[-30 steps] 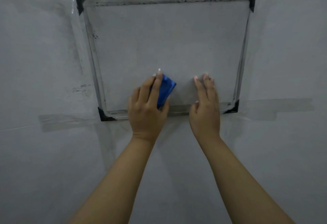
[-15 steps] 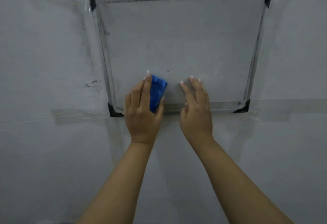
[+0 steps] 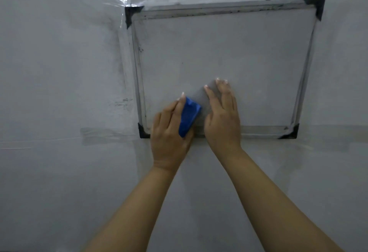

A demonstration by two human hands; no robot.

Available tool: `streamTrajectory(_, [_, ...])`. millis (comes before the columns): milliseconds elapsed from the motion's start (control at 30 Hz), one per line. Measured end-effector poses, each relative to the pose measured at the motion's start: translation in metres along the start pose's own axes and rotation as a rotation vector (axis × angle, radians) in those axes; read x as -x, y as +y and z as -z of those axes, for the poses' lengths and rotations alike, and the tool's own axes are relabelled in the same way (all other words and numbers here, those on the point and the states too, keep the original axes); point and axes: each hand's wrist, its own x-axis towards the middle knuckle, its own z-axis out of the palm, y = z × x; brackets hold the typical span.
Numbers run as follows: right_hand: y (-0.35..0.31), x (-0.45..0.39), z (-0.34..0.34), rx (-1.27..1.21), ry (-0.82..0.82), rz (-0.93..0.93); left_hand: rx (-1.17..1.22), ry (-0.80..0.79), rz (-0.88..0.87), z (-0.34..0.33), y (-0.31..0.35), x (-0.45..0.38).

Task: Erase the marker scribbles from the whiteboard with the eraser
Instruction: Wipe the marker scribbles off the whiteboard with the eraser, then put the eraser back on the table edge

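Note:
A metal-framed whiteboard [image 3: 229,52] with black corner caps is taped flat to a grey wall. Its surface looks grey and blank, with only small dark specks near the left frame. My left hand [image 3: 169,132] grips a blue eraser [image 3: 189,118] and presses it on the board's bottom-left area, close to the lower frame. My right hand [image 3: 223,118] lies flat on the board just right of the eraser, fingers spread and pointing up, holding nothing. Both forearms reach up from the bottom of the view.
Clear tape [image 3: 123,1] holds the board's top corners, and a wider strip of tape [image 3: 107,135] runs along the wall at the board's bottom edge. Faint dark smudges [image 3: 123,102] mark the wall left of the frame.
The eraser and my left hand have slid left and down toward the bottom-left corner. My right hand followed leftward along the lower board. The camera view shifted, so the board sits further right and lower.

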Motion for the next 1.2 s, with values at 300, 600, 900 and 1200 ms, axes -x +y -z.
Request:
streamTrajectory(300, [-0.007, -0.016, -0.008, 0.002, 0.099, -0.019, -0.038, 0.175, -0.036, 0.007, 0.007, -0.104])
streamTrajectory(600, [-0.004, -0.016, -0.005, -0.017, 0.09, -0.029, -0.102, 0.323, 0.159, 0.023, -0.014, -0.128])
streamTrajectory(900, [-0.01, 0.002, 0.004, -0.291, 0.168, -0.102, 0.179, -0.179, -0.054, 0.025, -0.007, -0.055])
streamTrajectory(1200, [-0.061, 0.077, -0.024, -1.001, -0.556, -0.579, 0.883, -0.036, 0.935, 0.092, -0.026, 0.034])
